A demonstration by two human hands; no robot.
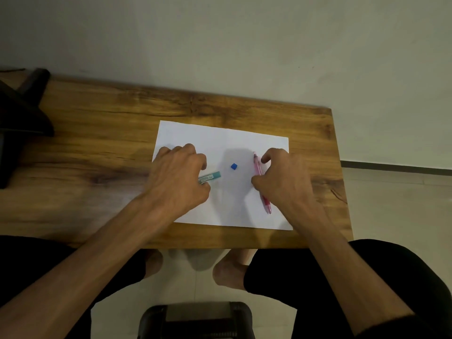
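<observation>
A white sheet of paper [220, 138] lies on the wooden table [97, 143]. My left hand [178, 177] is curled over a small teal tube [211, 176] on the sheet's left part, with thumb and fingers pinching its near end. A tiny blue cube [234, 166] sits alone on the paper between my hands. On the right lies a pink pen [256, 165], pointing roughly away from me. My right hand [281, 177] covers its middle, with the thumb on the pen's left side and the curled index finger on its right.
A dark angular object [22, 118] stands at the table's far left. The table's right edge [340, 167] runs close to the paper. A wall rises behind the table. A black object [195, 319] sits on the floor between my knees.
</observation>
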